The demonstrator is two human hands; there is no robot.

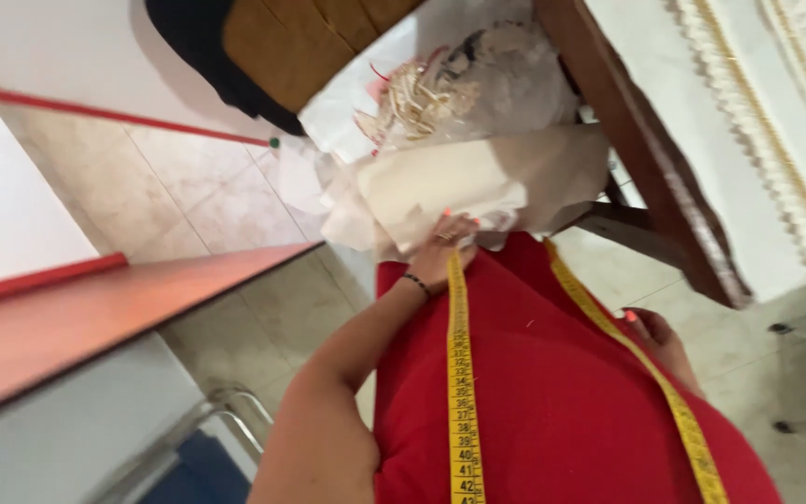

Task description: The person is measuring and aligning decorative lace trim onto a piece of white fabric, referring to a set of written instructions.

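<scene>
One left hand (442,245) outstretched gripping cream paper (450,182), right hand (660,338) hanging low

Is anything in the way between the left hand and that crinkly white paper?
Nothing visible. The left hand already touches the lower edge of the crumpled cream-white paper bundle. The yellow measuring tape hangs just below it, not between them.

So there's a dark brown wooden chair (650,177) on the beige tiled floor (198,196), and piled on it are crumpled clear plastic bags (506,75) and cream paper sheets (440,182).
</scene>
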